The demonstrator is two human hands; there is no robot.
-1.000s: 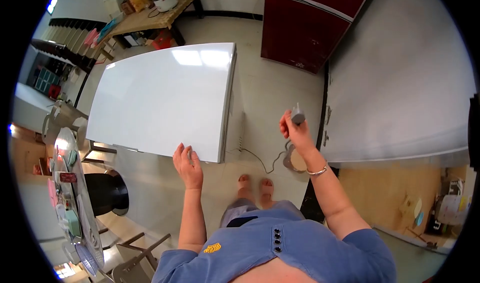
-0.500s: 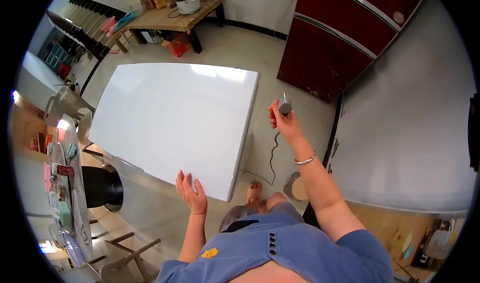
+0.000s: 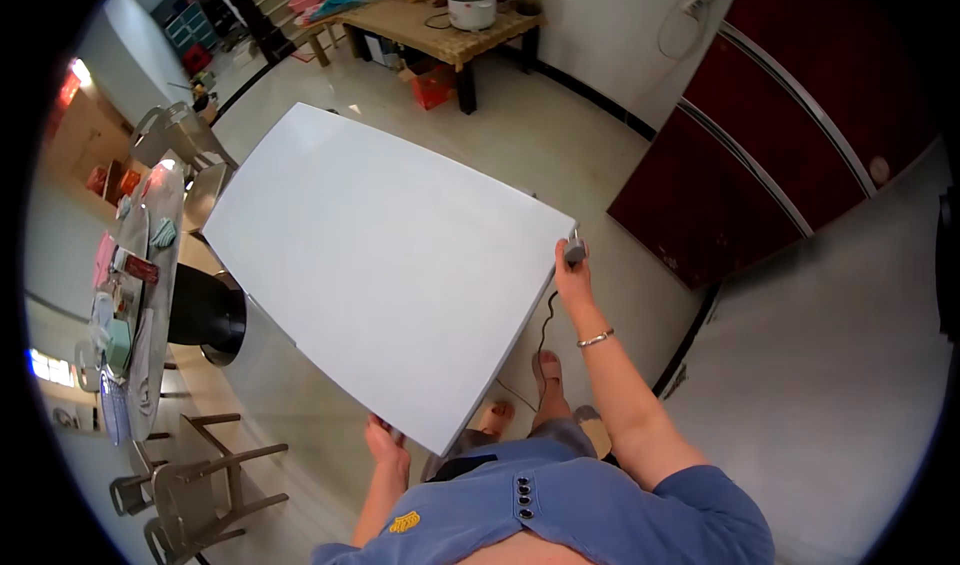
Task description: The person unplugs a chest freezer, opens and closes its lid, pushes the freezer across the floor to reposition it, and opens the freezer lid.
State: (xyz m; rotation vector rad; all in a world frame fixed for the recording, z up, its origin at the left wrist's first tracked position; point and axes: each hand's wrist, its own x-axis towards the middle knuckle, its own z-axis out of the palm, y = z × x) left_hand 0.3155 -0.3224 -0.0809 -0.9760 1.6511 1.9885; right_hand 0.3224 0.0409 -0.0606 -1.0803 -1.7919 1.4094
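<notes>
A large white appliance (image 3: pixel 390 265) with a smooth, flat, glossy top stands in front of me. My left hand (image 3: pixel 386 450) is at its near edge, with the fingers curled against the rim and partly hidden under it. In my right hand (image 3: pixel 574 277) is a grey power plug (image 3: pixel 574 251), its metal prongs pointing up, held beside the appliance's right corner. From the plug a dark cord (image 3: pixel 546 327) hangs down toward the floor near my feet.
A dark red refrigerator (image 3: pixel 770 135) stands at the right, with a wall socket (image 3: pixel 697 3) beyond it. At the back, a low table (image 3: pixel 415 27) bears a rice cooker (image 3: pixel 471 7). On the left are a cluttered table (image 3: pixel 150 365) and chairs (image 3: pixel 190 500).
The view has turned, and the white appliance sits at a different angle. My left hand has gone from resting on its top to its near edge. My right hand, with the plug, is now against the right corner.
</notes>
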